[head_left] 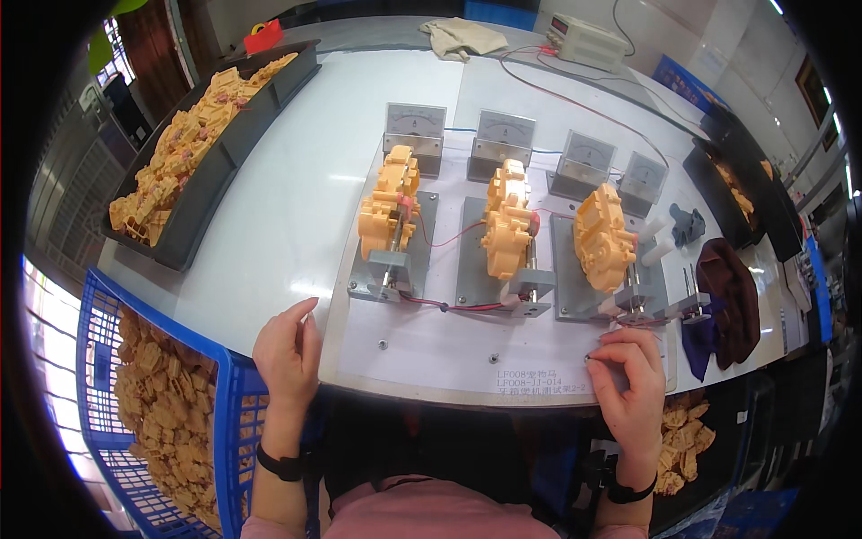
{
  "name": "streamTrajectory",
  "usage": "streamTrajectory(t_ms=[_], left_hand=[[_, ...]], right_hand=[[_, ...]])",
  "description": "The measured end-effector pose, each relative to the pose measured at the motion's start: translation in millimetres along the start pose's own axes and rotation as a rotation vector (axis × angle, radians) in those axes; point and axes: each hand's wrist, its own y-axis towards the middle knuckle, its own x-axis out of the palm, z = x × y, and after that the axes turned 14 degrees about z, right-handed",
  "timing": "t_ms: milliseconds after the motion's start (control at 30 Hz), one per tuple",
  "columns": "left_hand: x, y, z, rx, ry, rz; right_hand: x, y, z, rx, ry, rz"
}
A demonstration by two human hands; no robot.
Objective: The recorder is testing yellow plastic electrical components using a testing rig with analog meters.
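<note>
Three yellow-orange plastic gearbox housings stand on grey test fixtures: the left housing (390,202), the middle housing (508,220) and the right housing (603,238). Each leans against a small metal block with a shaft. Beside the board's left edge, my left hand (289,350) holds nothing, thumb and forefinger apart. My right hand (631,382) is over the board's front right, below the right fixture (567,269). Its thumb and forefinger come together around a tiny shiny spot; whether they grip it, I cannot make out.
Analog meters (416,121) line the back of the white board (431,359). Black bins of yellow parts flank it, left bin (215,184) and right bin (763,193). A blue basket (229,386) is at lower left. Dark cloth (729,301) and a power supply (588,43) sit right.
</note>
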Motion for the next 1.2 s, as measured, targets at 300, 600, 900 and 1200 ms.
streamTrajectory(t_ms=[300, 600, 900, 1200], left_hand=[[-2, 3, 3, -0.099, -0.029, -0.054], [-23, 36, 61, -0.042, -0.325, -0.261], [-17, 36, 78, 0.015, -0.267, -0.347], [-16, 36, 78, -0.082, -0.310, -0.366]], right_hand=[[2, 2, -2, 0.027, 0.023, -0.012], [-2, 4, 2, -0.041, 0.053, -0.042], [0, 4, -2, 0.042, 0.096, -0.051], [5, 4, -6, 0.037, 0.066, -0.023]])
